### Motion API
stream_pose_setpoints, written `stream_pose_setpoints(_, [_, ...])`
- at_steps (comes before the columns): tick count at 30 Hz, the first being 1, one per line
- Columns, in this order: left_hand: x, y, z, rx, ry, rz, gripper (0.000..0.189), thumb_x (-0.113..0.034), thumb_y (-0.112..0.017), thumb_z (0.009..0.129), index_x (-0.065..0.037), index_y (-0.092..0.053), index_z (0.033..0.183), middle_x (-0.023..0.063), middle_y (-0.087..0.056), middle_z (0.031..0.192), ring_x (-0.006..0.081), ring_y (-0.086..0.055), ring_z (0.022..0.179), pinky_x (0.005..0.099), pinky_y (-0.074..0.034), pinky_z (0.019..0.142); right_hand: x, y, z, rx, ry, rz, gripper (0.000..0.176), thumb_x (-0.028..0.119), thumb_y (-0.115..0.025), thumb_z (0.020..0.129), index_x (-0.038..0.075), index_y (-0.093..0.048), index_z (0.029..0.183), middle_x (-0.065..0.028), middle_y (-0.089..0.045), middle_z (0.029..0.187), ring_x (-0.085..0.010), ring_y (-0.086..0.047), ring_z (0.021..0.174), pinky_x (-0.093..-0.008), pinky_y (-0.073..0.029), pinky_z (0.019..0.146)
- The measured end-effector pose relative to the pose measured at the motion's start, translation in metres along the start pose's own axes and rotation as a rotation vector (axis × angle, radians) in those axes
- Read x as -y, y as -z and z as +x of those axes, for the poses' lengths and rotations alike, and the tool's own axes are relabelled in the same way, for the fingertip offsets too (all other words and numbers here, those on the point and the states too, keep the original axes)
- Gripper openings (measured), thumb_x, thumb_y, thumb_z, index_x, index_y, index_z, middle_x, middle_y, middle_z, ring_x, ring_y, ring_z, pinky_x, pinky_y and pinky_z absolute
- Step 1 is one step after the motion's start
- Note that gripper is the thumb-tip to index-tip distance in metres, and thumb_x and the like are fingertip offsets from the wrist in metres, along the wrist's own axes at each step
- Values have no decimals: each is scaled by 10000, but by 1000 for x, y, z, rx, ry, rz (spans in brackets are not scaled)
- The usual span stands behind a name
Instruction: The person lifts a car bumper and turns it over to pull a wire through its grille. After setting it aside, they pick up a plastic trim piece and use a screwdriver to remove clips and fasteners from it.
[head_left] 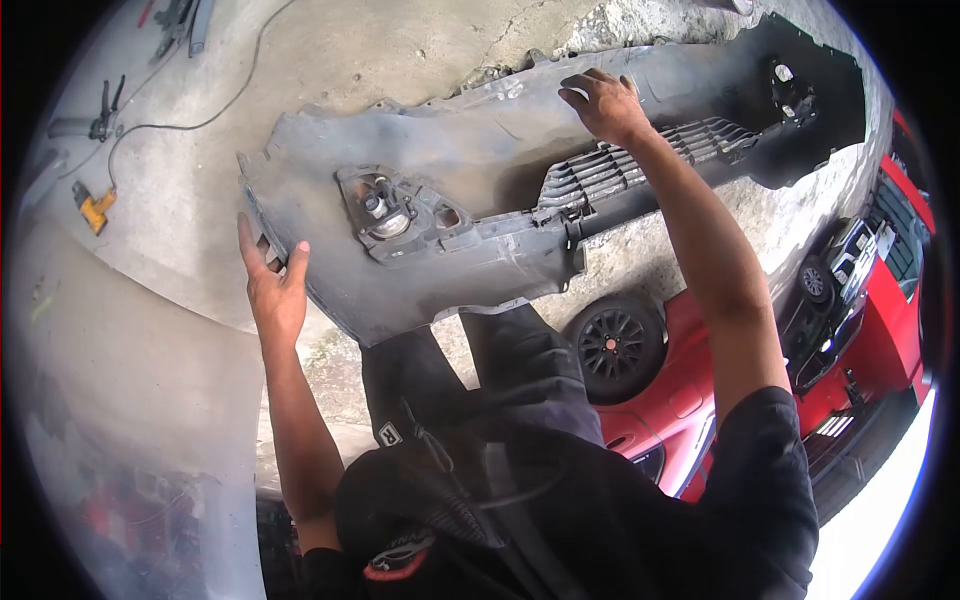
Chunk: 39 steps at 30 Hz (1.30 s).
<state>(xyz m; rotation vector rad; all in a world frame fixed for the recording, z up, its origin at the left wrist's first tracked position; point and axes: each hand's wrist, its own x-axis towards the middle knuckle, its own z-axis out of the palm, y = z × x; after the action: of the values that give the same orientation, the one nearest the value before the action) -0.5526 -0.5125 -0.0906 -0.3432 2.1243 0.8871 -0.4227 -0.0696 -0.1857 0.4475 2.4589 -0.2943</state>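
Observation:
A dark grey car bumper cover (480,110) lies across the view with its hollow inner side facing me. My left hand (277,295) is at its left end, the edge passing between the thumb on the inner side and the fingers outside. Over the middle, near the far long edge, my right hand (607,108) has its fingers bent and apart, holding nothing. A fog lamp (382,208) sits in the left part of the cover, and a slatted grille (640,165) spans the middle, partly behind my right forearm.
A yellow-and-black power tool (95,208), pliers (105,112) and a dark cable (200,123) lie on the concrete floor (340,45). A large pale panel (130,370) stands at left. At right is a red car (660,400) with a black wheel (615,348).

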Motion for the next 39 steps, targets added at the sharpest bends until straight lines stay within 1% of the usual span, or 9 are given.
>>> stream_pose_setpoints(3, [12, -16, -20, -51, -2, 118, 867, -149, -688, 861, -97, -156, 1543, 235, -373, 1501, 354, -488, 1302, 405, -393, 1082, -39, -33, -54, 39, -102, 227, 331, 404, -527, 968, 161, -680, 1134, -99, -640, 1172, -307, -596, 1112, -400, -482, 951])
stream_pose_setpoints(4, [18, -21, -28, -87, 4, 192, 877, -166, -697, 857, -89, -155, 1542, 234, -368, 1505, 359, -467, 1320, 402, -377, 1091, -59, -50, -77, 1, 89, 164, 327, 378, -545, 959, 131, -683, 1123, -135, -646, 1159, -334, -611, 1076, -406, -486, 939])
stream_pose_setpoints(7, [63, -38, -34, -186, 3, 247, 900, -210, -715, 850, -80, -153, 1541, 233, -372, 1503, 364, -416, 1359, 409, -352, 1109, -82, -87, -163, 129, -306, 445, 415, 421, -550, 950, 78, -672, 1150, -203, -649, 1147, -379, -596, 1100, -424, -463, 967])
stream_pose_setpoints(16, [39, -55, -109, -308, -63, 94, 891, -207, -702, 875, -119, -129, 1552, 266, -332, 1510, 393, -442, 1332, 433, -402, 1070, -103, -199, -489, 252, -919, 770, 515, 436, -562, 937, -18, -648, 1164, -211, -681, 1102, -328, -636, 1074, -370, -461, 930])
stream_pose_setpoints(24, [89, -87, -247, -387, -304, 193, 865, -143, -691, 871, -105, -151, 1545, 267, -372, 1473, 398, -473, 1294, 449, -420, 1045, -99, -319, -692, 422, -811, 753, 426, 382, -561, 944, 38, -673, 1170, -200, -680, 1098, -365, -633, 1047, -374, -468, 935])
stream_pose_setpoints(26, [133, -123, -306, -279, -228, 189, 864, -134, -697, 856, -90, -169, 1538, 272, -380, 1460, 404, -459, 1302, 450, -388, 1078, -141, -362, -718, 322, -245, 482, 406, 373, -556, 951, 43, -681, 1152, -190, -687, 1060, -359, -648, 994, -376, -495, 889])
stream_pose_setpoints(28, [165, -155, -336, -187, -214, 287, 862, -132, -699, 847, -81, -178, 1532, 278, -380, 1457, 410, -434, 1319, 452, -366, 1097, -167, -382, -734, 228, -201, 432, 396, 368, -563, 955, 47, -677, 1156, -170, -694, 1034, -308, -666, 947, -367, -513, 834])
stream_pose_setpoints(30, [170, -189, -365, -127, -272, 344, 864, -140, -700, 847, -78, -176, 1531, 285, -382, 1454, 419, -407, 1336, 446, -358, 1104, -175, -312, -708, 226, -856, 1016, 401, 370, -574, 955, 43, -667, 1168, -147, -699, 987, -256, -674, 882, -342, -518, 776])
stream_pose_setpoints(39, [92, -336, -388, -4, -301, 513, 794, -211, -691, 854, -78, -259, 1507, 236, -470, 1419, 389, -466, 1302, 441, -370, 1089, -351, -295, -702, 164, -832, 1128, 490, 387, -630, 905, -15, -660, 1182, -201, -684, 1146, -308, -626, 1119, -363, -444, 975])
